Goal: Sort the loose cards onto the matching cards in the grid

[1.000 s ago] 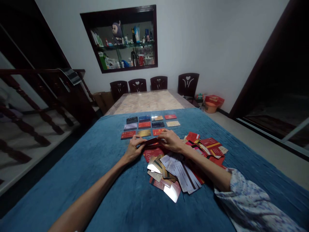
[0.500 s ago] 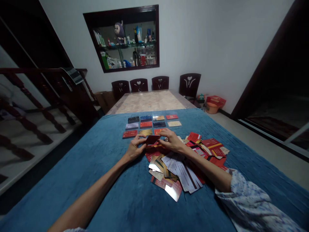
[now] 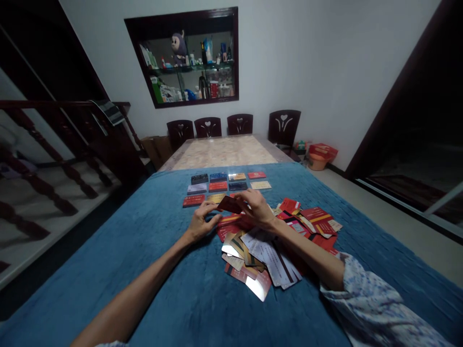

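A dark red card (image 3: 230,204) is held tilted above the blue cloth (image 3: 155,284). My right hand (image 3: 257,207) pinches its right side. At its left edge is my left hand (image 3: 203,222), thumb and fingers apart, fingertips close to the card; the thumb is off it. Beyond my hands, small card stacks stand in rows, among them a red stack (image 3: 194,200), a gold one (image 3: 216,198) and a black one (image 3: 199,179). A loose pile of mixed cards (image 3: 275,258) spreads under and beside my right forearm, with red cards (image 3: 318,220) at its right.
The bare marble-patterned table end (image 3: 224,152) lies past the cloth, with dark chairs (image 3: 284,126) behind it. A wall shelf (image 3: 188,67) holds bottles and a plush toy. A wooden railing (image 3: 47,144) runs at the left; a red and orange container (image 3: 320,156) sits on the floor.
The held card has tilted and turned, its right side lower. My right hand has shifted slightly and rotated; my left thumb has come away from the card.
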The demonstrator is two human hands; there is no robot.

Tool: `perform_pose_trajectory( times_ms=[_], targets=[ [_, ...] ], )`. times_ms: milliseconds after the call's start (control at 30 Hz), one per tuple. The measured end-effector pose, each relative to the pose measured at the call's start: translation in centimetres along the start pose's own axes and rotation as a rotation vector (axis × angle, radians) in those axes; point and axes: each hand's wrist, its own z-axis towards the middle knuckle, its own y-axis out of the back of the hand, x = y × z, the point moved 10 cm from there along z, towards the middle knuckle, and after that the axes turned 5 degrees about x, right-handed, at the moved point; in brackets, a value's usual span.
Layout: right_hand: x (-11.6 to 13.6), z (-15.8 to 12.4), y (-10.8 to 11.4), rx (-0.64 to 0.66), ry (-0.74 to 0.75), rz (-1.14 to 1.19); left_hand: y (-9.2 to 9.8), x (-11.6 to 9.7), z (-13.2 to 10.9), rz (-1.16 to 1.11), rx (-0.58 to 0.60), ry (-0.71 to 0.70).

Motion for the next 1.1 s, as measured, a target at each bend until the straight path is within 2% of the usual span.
perform_pose_trajectory(
  times_ms=[133, 333, 633, 767, 933, 1100],
  targets=[
    [0.5, 0.0, -0.2, 0.050, 0.028, -0.122, 0.4, -0.8, -0.2, 0.023, -0.032, -0.050],
    [1.8, -0.3, -1.8, 0.117, 0.099, -0.185, 0.2, -1.9, -0.4, 0.104, -0.027, -0.091],
    [2.3, -0.8, -2.6, 0.110, 0.160, -0.227, -0.5, -1.6, -0.7, 0.106, -0.013, -0.146],
    [1.6, -0.9, -2.7, 0.151, 0.098, -0.245, -0.1, -1.4, -0.6, 0.129, -0.043, -0.119],
    [0.7, -0.9, -3.3, 0.274, -0.023, -0.272, 0.1, -0.5, -0.6, 0.235, -0.075, -0.059],
    [0.2, -1.3, -3.9, 0.374, -0.130, -0.298, -1.1, 0.3, -0.5, 0.332, 0.023, 0.010]
  ],
)
